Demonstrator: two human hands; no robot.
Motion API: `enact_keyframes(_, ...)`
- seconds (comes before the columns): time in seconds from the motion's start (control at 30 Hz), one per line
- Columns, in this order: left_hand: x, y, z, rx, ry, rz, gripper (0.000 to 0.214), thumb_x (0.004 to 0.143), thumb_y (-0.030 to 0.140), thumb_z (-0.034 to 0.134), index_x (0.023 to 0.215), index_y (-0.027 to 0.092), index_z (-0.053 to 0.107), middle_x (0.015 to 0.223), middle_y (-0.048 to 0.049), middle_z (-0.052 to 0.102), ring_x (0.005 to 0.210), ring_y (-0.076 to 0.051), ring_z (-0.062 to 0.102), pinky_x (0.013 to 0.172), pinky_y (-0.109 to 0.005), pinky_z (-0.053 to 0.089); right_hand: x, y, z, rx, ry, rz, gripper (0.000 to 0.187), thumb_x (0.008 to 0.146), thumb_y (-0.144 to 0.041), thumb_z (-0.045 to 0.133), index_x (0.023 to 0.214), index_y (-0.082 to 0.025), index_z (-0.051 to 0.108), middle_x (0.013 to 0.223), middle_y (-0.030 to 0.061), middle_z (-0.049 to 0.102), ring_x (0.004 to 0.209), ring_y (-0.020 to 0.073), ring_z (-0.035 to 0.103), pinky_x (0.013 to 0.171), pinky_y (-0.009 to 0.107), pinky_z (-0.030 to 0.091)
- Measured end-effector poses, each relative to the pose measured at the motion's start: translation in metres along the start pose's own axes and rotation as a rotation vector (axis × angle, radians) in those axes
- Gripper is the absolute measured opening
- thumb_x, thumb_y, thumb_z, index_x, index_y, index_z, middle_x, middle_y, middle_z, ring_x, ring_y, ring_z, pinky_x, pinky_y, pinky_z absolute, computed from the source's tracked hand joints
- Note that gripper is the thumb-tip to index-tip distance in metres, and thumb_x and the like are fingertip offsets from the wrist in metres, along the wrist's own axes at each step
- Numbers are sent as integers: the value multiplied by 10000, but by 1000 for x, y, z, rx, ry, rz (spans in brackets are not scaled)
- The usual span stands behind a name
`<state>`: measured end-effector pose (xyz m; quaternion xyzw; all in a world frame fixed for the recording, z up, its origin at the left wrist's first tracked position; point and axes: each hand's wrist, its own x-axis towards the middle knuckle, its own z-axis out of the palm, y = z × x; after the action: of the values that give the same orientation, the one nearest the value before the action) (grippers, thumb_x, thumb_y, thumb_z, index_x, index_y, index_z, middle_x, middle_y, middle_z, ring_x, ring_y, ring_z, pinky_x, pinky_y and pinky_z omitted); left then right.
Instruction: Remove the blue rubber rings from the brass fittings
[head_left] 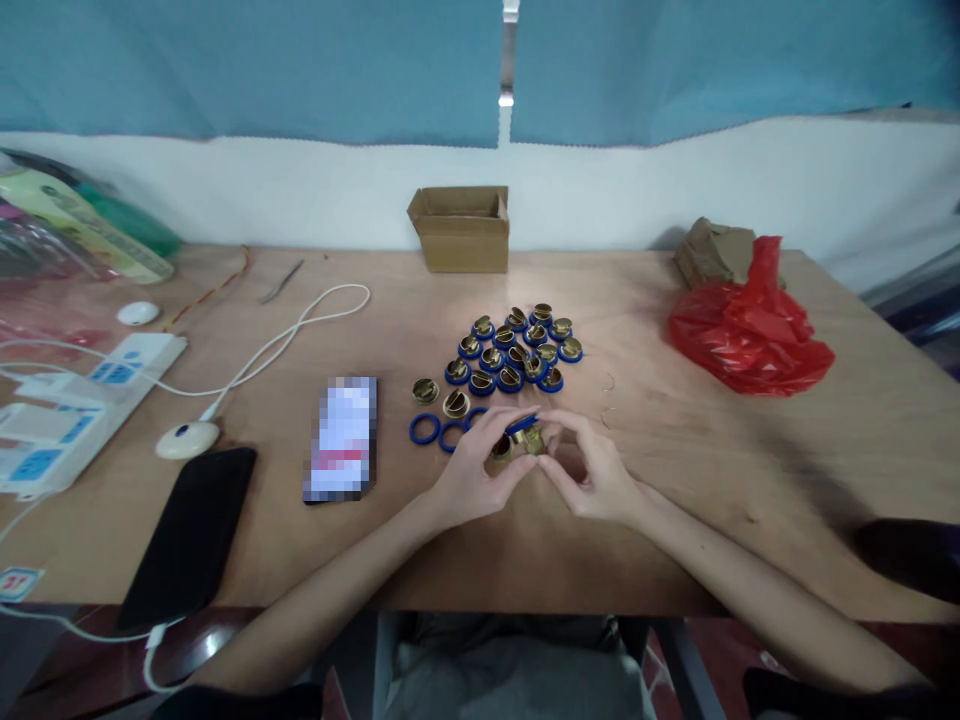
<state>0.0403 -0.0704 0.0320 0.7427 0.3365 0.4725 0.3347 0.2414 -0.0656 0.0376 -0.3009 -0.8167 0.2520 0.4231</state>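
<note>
My left hand [472, 475] and my right hand [598, 470] meet near the table's front, both closed in a pinch on one round brass-coloured fitting [534, 441]. A blue ring [523, 424] sits at its upper side, under the fingertips; whether it is fully seated I cannot tell. Just beyond the hands lies a group of similar fittings [510, 378] with blue rings round their bases. Two fittings without a blue ring, one of them a brass fitting [425, 390], lie left of that group. Loose blue rings [424, 429] lie beside my left hand, partly hidden by it.
Thin bent wires [608, 383] lie to the right. A cardboard box [469, 245] stands by the wall; a red plastic bag [750, 335] is at right. Leftward are a lit phone [342, 438], a black phone [191, 530], white cables and a power strip [90, 410].
</note>
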Motion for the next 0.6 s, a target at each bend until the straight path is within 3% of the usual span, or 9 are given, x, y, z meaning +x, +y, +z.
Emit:
enact_keyframes(0.3, -2, -1, 0, 17, 0, -11, 440, 920, 213, 674, 1346, 222, 563, 1270, -125, 640, 1178, -267, 627, 1019, -449, 511, 1, 2, -1, -14, -34, -9, 523, 960, -180, 580, 1457, -206, 421, 895, 22, 640, 660, 149, 619, 591, 285, 579)
enact_keyframes(0.6, -1, -1, 0, -7, -4, -21, 445, 921, 198, 660, 1354, 226, 560, 1306, -130, 623, 1222, -274, 606, 1058, -487, 491, -4, 5, 5, -3, 25, -14, 543, 959, -141, 585, 1470, -212, 416, 926, 29, 661, 680, 151, 643, 608, 284, 588)
